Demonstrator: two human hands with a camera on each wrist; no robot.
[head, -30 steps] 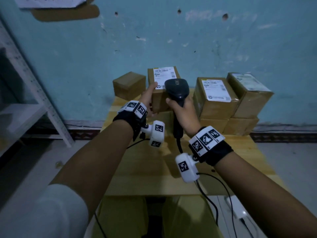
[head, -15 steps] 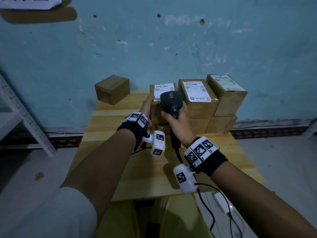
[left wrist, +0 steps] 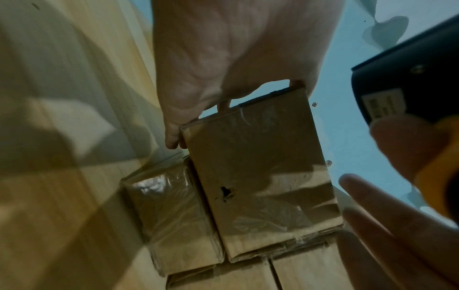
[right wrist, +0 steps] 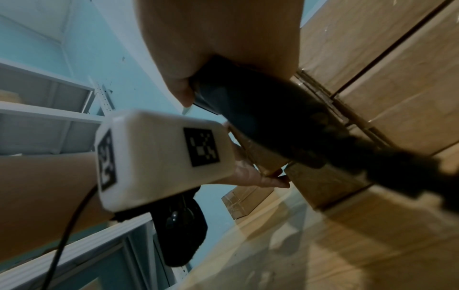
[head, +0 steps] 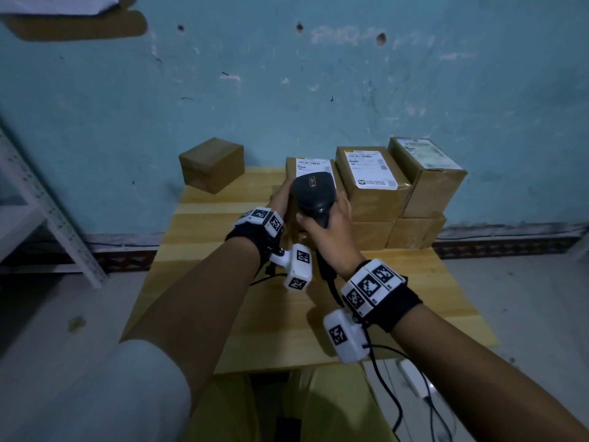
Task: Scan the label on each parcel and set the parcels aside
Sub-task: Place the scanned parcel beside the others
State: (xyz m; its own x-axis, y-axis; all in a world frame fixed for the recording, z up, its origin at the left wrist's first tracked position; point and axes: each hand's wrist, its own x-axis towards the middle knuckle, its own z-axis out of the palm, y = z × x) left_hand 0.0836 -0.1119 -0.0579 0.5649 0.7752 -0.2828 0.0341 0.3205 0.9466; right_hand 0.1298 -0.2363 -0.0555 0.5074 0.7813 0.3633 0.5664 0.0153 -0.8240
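My left hand (head: 279,198) grips a brown parcel (head: 291,169) by its left side, thumb and fingers curled round its edge (left wrist: 261,166). Its white label (head: 310,163) faces up. My right hand (head: 330,226) holds a black corded scanner (head: 314,191) by the handle (right wrist: 261,109), head just over the label and hiding most of it. The held parcel is level with the top row of a stack of labelled parcels (head: 371,183) to its right. Whether it rests on the box below I cannot tell.
One plain brown parcel (head: 212,164) stands alone at the back left of the wooden table (head: 223,314). The blue wall runs close behind. A white metal shelf (head: 47,212) stands on the left. The scanner's cable (head: 392,397) hangs off the table's front edge.
The held parcel and the scanner have come down from mid-air to beside the stack's top row. The scanner's head stays over the label. Both grips are unchanged.
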